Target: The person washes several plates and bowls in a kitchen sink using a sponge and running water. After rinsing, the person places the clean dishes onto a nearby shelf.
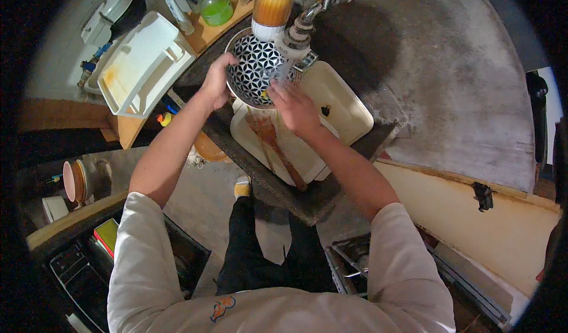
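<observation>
My left hand (218, 80) grips the left rim of a bowl (255, 60) with a black-and-white petal pattern inside. The bowl is tilted under a faucet-mounted water filter (296, 38) with an amber cartridge, and water runs from it. My right hand (295, 109) has its fingertips inside the bowl at the right, in the stream. A small yellow bit (265, 94) shows by those fingers; whether they hold it is unclear. Below, a cream rectangular basin (242, 131) holds a wooden spatula (279, 149) and what look like chopsticks (265, 153).
A second cream basin (355, 98) with a small dark thing (326, 110) sits under the faucet (313, 11). On the left shelf stand a green soap bottle (216, 7) and a white plastic rack (142, 67). A dark stone sink edge (306, 206) lies before my legs.
</observation>
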Demonstrator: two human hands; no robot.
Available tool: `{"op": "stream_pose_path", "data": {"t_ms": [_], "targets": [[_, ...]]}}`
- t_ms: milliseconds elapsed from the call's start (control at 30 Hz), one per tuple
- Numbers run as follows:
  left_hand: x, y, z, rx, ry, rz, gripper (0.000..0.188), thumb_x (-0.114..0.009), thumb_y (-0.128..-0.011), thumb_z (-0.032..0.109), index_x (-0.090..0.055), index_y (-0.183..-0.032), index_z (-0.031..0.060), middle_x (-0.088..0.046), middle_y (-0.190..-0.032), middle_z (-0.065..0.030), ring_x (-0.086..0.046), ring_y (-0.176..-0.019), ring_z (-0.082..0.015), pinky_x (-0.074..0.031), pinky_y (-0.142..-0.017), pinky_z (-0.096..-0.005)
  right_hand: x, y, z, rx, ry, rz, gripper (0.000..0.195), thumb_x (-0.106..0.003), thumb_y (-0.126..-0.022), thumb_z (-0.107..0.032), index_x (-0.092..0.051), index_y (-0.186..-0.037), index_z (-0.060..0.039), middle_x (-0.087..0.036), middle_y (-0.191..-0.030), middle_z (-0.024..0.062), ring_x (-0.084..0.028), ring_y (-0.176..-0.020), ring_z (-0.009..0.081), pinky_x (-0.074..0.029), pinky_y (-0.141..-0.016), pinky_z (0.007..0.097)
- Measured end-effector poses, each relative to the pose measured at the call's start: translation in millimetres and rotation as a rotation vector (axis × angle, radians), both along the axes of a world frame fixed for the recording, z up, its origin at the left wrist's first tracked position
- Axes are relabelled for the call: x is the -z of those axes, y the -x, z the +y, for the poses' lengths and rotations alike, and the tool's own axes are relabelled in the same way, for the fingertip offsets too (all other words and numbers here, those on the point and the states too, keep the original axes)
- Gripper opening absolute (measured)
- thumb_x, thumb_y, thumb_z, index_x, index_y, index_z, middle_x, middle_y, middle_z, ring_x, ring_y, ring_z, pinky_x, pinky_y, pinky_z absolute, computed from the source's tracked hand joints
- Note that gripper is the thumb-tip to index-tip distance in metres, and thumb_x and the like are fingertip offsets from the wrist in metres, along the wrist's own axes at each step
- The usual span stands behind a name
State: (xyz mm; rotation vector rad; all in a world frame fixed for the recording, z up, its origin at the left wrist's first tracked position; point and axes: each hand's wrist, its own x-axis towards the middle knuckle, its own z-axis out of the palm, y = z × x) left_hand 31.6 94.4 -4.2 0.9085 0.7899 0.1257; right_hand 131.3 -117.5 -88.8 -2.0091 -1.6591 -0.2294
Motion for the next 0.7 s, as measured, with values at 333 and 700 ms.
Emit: {"op": "stream_pose_path", "data": {"t_ms": [333,700], "targets": [[47.2,12.5,-45.7,-0.307,-0.164,-0.171,0.035,-0.051,-0.084,0.016,-0.06,-0.114,0.0017,-0.063,-0.101,-0.0088,-0.059,-0.088,-0.0227,-0.05,-0.084,-0.0354,-7.8,37.0,8.2,0.001,-0.073,0.058,0.05,-0.059,-0.087,-0.005,-0.06,-0.137,-0.0038,-0.063,-0.137,0.0141,-0.064,-0.121,0.0314,-0.052,-0.104,0.0425],[-11.2,2.6,1.5,0.156,0.037,0.034,0.046,-0.057,-0.09,0.037,-0.062,-0.123,0.0055,-0.073,-0.114,-0.0138,-0.072,-0.101,-0.0257,-0.06,-0.087,-0.0476,-0.3,5.4,-4.7,-0.082,-0.028,-0.001,0.046,-0.057,-0.091,-0.005,-0.06,-0.136,-0.0003,-0.064,-0.136,0.0172,-0.066,-0.116,0.0344,-0.055,-0.099,0.0436]]}}
